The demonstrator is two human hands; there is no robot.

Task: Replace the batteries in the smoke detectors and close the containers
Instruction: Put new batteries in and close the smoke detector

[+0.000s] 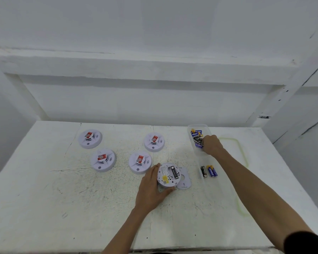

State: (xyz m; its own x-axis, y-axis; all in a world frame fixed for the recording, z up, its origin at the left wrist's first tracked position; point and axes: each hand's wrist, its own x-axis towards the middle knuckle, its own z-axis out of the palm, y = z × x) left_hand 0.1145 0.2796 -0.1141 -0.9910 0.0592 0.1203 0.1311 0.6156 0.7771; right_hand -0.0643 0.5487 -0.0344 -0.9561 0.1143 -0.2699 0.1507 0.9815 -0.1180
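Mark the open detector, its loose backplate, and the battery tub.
open detector [165,178]: head view, yellow sticker on its underside.
loose backplate [185,182]: head view, flat face right of the detector.
battery tub [197,125]: head view, far rim.

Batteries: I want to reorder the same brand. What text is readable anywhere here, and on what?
"P CELL": blue battery in the clear container.
Red stickers on closed detectors, label inside the open detector, nearer batteries: too blurred to read.
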